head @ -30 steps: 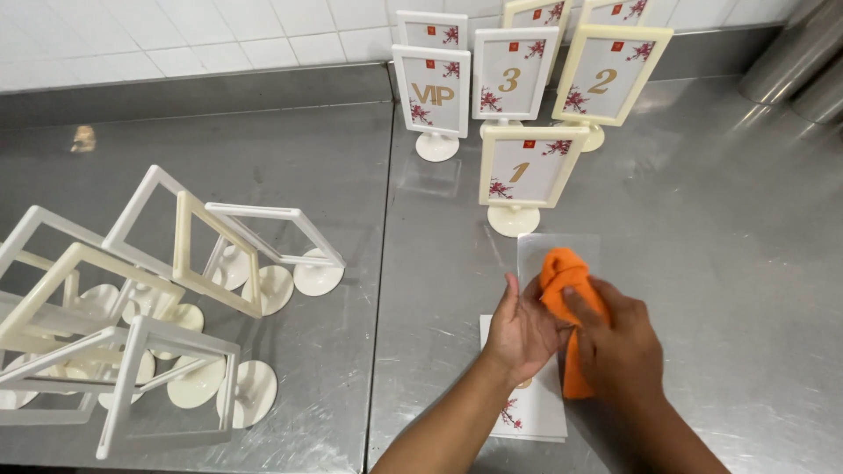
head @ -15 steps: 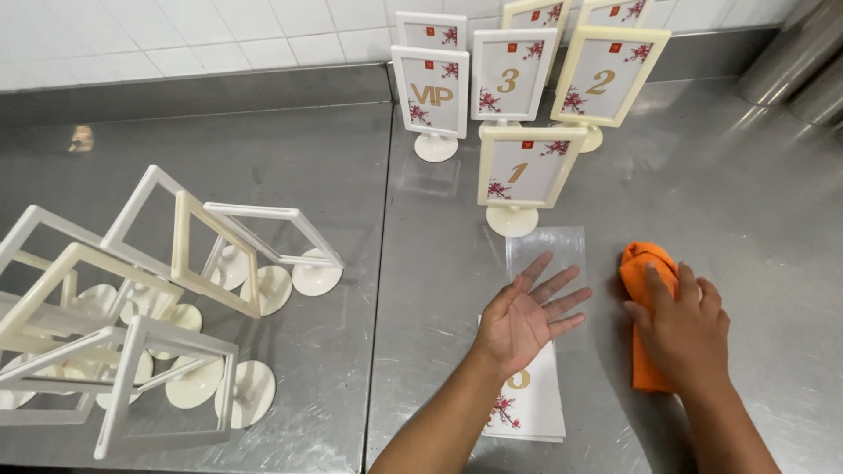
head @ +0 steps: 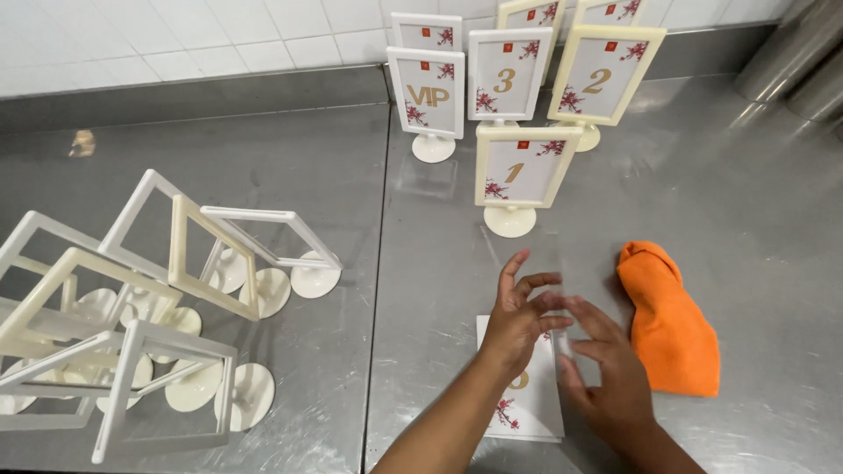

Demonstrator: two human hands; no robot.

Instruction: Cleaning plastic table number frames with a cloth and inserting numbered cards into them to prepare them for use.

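Presently both hands hover over the white flower-printed paper cards (head: 527, 399) lying flat on the steel counter (head: 755, 193) — left hand (head: 518, 316) with fingers spread, right hand (head: 606, 369) open too, neither visibly gripping anything. A crumpled orange cloth (head: 667, 316) lies at three o'clock — just beside the right hand, untouched.

We note a white rectangular paper card (head: 527, 395) with red floral print, lying flat on the steel counter, partly under both hands.
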